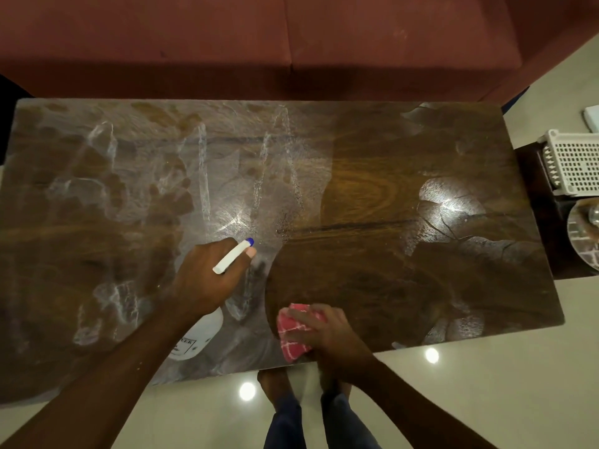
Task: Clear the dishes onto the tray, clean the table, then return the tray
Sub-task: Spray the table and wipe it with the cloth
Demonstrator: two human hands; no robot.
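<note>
The dark wooden table (372,196) fills the view, with wet streaks and a whitish film over its left half. My left hand (210,273) grips a white spray bottle (201,338) by its head; the blue-tipped nozzle (249,242) points at the middle of the table. My right hand (324,332) presses a folded pink checked cloth (293,332) flat on the table near the front edge. To the right of the cloth a wiped patch looks darker and dry. No dishes stand on the table.
A red sofa (291,43) runs along the far side of the table. At the right edge a low dark stand (531,202) carries a white perforated basket (573,163) and a round glass dish (583,234). My feet are on the glossy floor (453,384) below the front edge.
</note>
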